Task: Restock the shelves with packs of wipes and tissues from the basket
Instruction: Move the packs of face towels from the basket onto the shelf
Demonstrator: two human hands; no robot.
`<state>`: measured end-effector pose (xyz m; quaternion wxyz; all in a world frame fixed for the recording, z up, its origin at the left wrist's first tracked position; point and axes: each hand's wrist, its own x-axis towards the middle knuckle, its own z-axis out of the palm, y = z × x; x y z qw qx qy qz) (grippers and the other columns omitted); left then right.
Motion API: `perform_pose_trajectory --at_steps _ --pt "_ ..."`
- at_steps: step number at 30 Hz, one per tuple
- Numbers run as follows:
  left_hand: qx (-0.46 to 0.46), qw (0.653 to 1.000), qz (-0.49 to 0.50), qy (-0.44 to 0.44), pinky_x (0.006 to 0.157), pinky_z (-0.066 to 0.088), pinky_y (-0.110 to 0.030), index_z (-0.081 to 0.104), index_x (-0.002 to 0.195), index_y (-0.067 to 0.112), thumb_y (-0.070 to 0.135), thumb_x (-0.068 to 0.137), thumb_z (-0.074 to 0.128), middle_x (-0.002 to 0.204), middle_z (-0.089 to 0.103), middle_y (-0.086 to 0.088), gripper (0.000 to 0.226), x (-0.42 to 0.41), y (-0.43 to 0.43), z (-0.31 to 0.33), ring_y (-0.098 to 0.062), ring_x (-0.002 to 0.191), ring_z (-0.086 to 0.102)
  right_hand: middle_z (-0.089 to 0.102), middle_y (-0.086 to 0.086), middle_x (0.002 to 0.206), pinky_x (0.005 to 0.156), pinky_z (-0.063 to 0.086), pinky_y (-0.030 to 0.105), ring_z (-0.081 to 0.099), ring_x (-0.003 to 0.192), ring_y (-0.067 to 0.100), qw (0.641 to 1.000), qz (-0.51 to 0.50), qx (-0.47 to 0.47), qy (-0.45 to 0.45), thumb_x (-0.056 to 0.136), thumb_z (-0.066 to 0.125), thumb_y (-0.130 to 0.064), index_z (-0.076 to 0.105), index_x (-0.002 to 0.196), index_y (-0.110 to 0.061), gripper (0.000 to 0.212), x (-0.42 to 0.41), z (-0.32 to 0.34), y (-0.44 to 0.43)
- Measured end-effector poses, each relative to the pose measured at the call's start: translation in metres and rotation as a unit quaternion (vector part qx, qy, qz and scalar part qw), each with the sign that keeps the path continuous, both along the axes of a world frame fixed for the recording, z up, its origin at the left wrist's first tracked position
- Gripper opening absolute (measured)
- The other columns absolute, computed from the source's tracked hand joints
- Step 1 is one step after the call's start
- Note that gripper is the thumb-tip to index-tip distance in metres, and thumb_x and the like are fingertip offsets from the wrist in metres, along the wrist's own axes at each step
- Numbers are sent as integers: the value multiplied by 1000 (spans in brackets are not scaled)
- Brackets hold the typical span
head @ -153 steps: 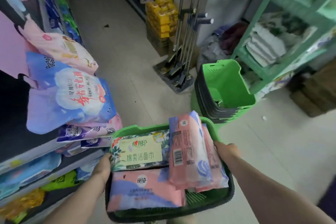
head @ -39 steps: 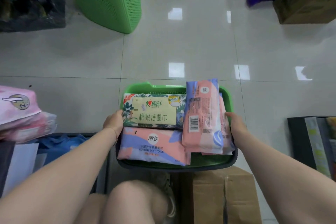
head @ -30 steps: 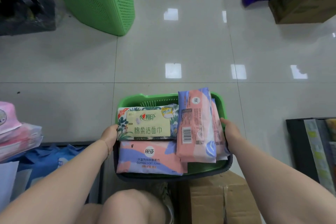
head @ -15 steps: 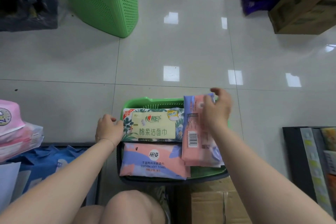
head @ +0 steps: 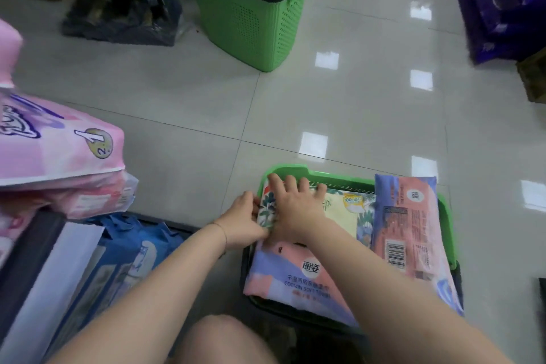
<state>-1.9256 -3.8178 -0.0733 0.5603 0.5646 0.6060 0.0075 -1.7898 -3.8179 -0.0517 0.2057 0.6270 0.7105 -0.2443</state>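
Grip: left hand (head: pixel 240 223), right hand (head: pixel 295 207) on floral pack (head: pixel 351 216), beside "COTTON SOFT TOWEL" pack (head: pixel 295 278)

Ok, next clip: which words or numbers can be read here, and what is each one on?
"丽姿", "COTTON SOFT": near pink pack in the basket.
"100%": round sticker on the floral pack.
"1", "2": big pink bag, left.
Right pink pack: a barcode; its print is too small to read.
Floral pack's brand: mostly covered by the right hand.
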Motion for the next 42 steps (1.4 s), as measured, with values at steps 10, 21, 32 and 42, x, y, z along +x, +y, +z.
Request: perform_pose_trajectory --at_steps 10,21,32,42 --pt "71 997 -8 -14 102 41 -36 38 127 7 11 70 74 125 35 -10 68 -3 -22 -9 -25 119 45 47 9 125 90 38 54 44 119 35 992 67 -21 -103 49 87 -51 24 125 -12 107 -33 0 33" --pt "208 974 75 55 99 38 -27 8 150 16 5 71 74 145 30 -14 103 19 -53 19 -32 127 42 48 9 120 90 35 44 45 115 32 980 103 147 85 55 79 -55 35 121 -17 88 14 34 -6" --pt "404 911 72 34 101 35 -11 -5 149 21 11 50 90 142 30 4 138 -24 -113 151 -7 126 38 51 0 98 77 34 34 46 92 24 880 267 297 256 50 81 -55 47 118 -17 85 -6 170 -56" --pt "586 764 144 228 79 43 -26 17 135 20 49 52 85 122 44 2 111 -90 -208 262 -13 99 54 34 -1 137 103 29 41 33 124 21 764 402 361 353 39 83 -66 18 145 -22 131 -55 266 -105"
